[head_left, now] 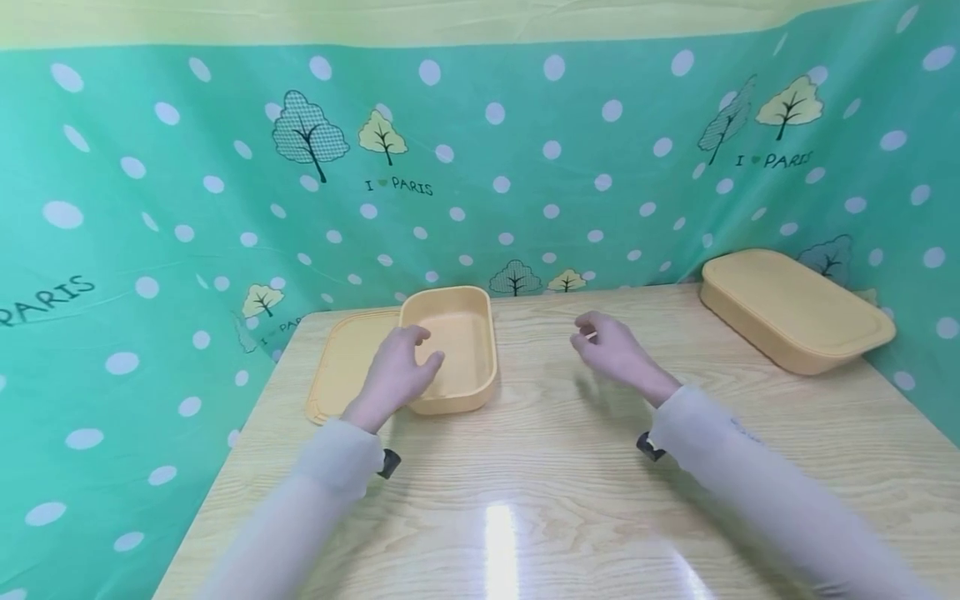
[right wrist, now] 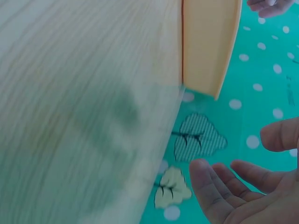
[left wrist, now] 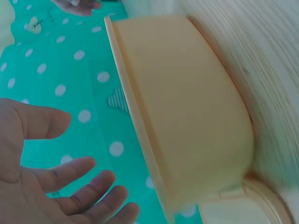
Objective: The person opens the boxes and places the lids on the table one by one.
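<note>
An orange-beige plastic container [head_left: 453, 342] stands uncovered on the wooden table, nothing visible inside it. Its side wall [left wrist: 187, 107] fills much of the left wrist view. My left hand [head_left: 401, 367] hovers over its left edge, thumb and fingers spread and holding nothing. Under the container's left side lies a flat matching lid [head_left: 341, 367]. To the right of the container, my right hand [head_left: 611, 346] is above the table, fingers loosely bent with nothing between them. In the right wrist view, that hand [right wrist: 247, 191] is apart from the container [right wrist: 208, 46].
A second, larger container with its lid on [head_left: 795, 308] sits at the table's back right corner. A green dotted curtain [head_left: 525, 167] hangs behind and beside the table [head_left: 585, 483]. Dark straps show at both wrists.
</note>
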A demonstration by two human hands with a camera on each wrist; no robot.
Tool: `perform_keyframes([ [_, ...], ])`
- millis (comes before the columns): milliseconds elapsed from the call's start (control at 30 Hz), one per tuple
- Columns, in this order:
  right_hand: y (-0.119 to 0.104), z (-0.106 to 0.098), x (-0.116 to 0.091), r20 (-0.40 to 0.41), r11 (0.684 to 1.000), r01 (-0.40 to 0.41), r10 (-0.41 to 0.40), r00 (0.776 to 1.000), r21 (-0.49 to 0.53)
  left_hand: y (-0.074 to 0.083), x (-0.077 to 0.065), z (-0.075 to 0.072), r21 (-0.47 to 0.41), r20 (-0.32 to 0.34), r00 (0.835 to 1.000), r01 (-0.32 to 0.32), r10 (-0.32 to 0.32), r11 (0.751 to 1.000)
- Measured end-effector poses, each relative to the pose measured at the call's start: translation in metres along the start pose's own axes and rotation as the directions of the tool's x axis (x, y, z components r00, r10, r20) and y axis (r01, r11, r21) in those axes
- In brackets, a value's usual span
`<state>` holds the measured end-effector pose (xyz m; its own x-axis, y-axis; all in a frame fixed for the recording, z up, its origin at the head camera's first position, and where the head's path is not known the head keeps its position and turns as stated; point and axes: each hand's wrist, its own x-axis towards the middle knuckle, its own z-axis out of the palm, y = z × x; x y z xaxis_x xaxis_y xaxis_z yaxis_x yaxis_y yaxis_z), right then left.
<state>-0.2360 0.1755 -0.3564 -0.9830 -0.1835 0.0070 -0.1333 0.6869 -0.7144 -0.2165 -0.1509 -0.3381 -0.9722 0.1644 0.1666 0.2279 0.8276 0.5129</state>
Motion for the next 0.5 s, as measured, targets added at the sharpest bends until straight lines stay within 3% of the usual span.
perform_keyframes([
  [500, 0.036, -0.061, -0.010, -0.089, 0.993, -0.050, 0.041, 0.995, -0.104, 0.051, 0.017, 0.028, -0.037, 0.025, 0.996, -0.081, 0.081, 0.996],
])
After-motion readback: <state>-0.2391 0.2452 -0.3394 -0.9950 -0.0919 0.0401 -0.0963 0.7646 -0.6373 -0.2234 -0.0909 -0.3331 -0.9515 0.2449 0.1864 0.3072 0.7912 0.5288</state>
